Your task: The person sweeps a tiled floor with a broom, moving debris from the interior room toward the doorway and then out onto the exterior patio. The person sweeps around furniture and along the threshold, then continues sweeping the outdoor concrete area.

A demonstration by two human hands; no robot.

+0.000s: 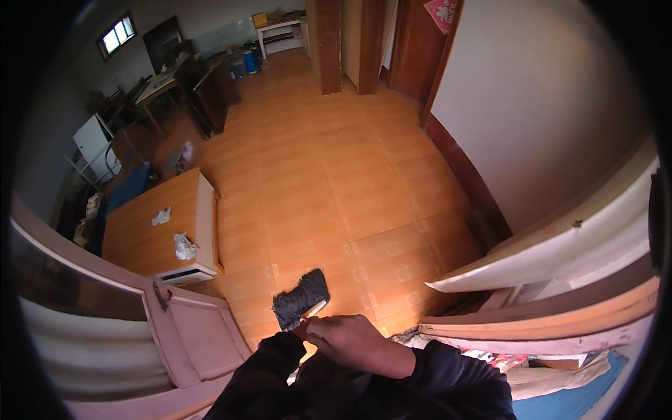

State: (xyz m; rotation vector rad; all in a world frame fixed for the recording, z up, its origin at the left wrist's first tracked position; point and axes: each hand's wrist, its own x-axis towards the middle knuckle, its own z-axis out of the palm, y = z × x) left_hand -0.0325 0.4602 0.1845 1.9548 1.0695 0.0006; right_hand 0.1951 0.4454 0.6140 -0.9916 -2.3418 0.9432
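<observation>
I'm apparently viewing a home: a tiled floor [308, 168] is spreading out, a table [155, 89] standing at ten o'clock, a cabinet [140, 231] sitting at nine, pink paper [441, 13] hanging on a door [416, 56] at one.

The person has on a very dark top [329, 392], almost black. Its long sleeves [455, 378] are dark too, with soft folds. The hands [358, 343] are bare.

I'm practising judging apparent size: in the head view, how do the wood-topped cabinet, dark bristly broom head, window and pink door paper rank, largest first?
1. Wood-topped cabinet
2. Dark bristly broom head
The window and pink door paper look smallest, too alike to rank.
</observation>
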